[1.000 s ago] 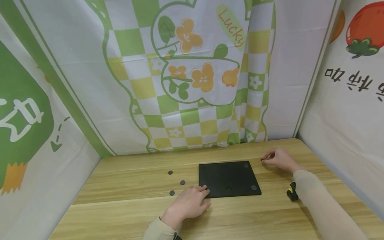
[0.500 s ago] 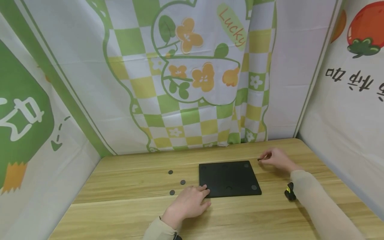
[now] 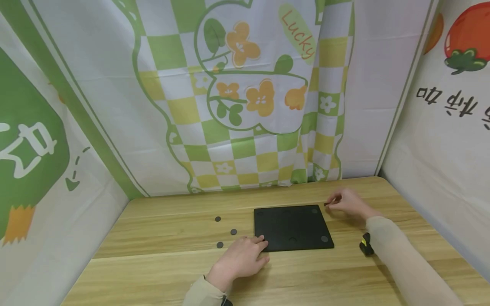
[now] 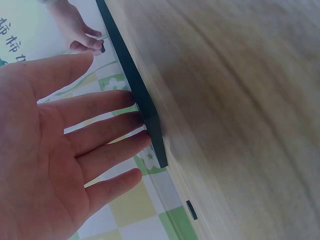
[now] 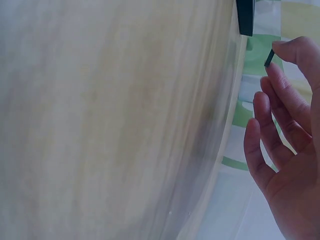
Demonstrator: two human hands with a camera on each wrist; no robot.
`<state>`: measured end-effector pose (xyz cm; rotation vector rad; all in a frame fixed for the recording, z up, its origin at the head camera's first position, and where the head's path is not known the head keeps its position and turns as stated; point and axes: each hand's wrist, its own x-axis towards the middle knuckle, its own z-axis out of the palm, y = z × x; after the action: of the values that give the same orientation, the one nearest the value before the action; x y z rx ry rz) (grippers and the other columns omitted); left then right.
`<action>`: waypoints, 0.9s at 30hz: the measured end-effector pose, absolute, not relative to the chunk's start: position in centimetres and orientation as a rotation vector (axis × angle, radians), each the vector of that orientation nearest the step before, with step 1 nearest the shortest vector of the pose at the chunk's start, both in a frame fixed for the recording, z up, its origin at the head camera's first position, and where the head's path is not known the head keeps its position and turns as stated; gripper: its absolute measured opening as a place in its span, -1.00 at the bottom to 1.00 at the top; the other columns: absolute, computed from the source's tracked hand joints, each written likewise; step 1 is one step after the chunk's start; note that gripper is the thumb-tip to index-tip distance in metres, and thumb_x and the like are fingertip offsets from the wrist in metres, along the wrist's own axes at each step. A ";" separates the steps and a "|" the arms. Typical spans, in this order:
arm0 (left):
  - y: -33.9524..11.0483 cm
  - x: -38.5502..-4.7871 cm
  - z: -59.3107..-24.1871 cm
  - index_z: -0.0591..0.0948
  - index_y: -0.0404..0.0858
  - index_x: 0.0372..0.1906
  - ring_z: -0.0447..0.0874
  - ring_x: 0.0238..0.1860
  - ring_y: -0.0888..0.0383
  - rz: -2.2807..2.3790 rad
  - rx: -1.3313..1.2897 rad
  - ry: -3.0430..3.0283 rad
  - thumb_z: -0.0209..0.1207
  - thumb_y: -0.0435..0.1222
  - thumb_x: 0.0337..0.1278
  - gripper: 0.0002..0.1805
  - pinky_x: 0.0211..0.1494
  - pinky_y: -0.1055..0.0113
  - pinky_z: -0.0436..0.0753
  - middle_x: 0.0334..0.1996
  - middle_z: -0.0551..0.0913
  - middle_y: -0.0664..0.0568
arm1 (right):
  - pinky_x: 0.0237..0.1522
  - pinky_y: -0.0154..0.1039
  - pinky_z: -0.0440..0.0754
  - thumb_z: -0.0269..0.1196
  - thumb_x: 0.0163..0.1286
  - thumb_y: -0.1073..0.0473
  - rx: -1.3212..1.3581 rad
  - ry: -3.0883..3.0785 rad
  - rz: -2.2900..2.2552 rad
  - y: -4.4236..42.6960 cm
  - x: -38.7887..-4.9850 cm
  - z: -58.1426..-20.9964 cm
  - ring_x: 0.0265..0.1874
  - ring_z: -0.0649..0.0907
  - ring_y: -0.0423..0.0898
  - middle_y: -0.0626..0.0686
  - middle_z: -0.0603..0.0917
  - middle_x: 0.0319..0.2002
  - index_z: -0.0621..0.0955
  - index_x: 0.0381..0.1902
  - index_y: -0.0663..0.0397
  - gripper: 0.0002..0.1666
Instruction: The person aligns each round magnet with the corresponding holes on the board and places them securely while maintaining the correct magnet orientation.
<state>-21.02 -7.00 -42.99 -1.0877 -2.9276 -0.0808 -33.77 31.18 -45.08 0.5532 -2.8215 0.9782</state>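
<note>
Disc (image 5: 269,57) pinched by right hand (image 3: 348,202); hangs just right of far right corner of black board (image 3: 287,227) on desk (image 3: 164,242), diagonally opposite left hand (image 3: 241,256), spread and touching by near left corner.

Shows black on board (image 3: 285,225), dark grey on loose discs (image 3: 233,231), near-black on pinched disc (image 5: 269,58). Has beige on sleeves (image 3: 402,250), black with some yellow on wrist device (image 3: 366,245). Runs light tan with brown grain on table (image 3: 153,276). Goes green, yellow, white checks on back curtain (image 3: 243,148), orange on printed flowers (image 3: 242,45), red-orange on printed fruit (image 3: 468,34).
</note>
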 end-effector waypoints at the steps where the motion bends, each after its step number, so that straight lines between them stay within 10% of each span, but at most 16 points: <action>1: -7.0 -21.0 -43.0 0.58 -0.17 0.15 0.58 0.15 0.07 -0.080 -1.087 -2.931 0.05 0.01 0.30 -0.52 0.23 0.14 0.53 0.19 0.55 -0.04 | -0.33 -0.37 0.58 0.41 0.08 0.18 0.557 -2.826 0.979 31.1 -33.8 -45.1 -0.38 0.62 -0.18 0.04 0.71 -0.32 0.71 -0.34 0.12 -0.82; 27: -7.0 -21.0 -42.9 0.57 -0.17 0.17 0.56 0.17 0.05 -0.079 -1.082 -2.951 0.04 0.01 0.30 -0.51 0.26 0.14 0.50 0.21 0.54 -0.04 | -0.31 -0.31 0.61 0.42 0.09 0.11 0.667 -2.834 0.908 28.7 -34.9 -45.3 -0.39 0.64 -0.19 -0.03 0.72 -0.36 0.72 -0.39 0.02 -0.86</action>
<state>-21.00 -6.99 -42.86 -1.0824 -2.9510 -0.0792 -34.95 28.74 -45.35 0.6668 -2.8338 0.9079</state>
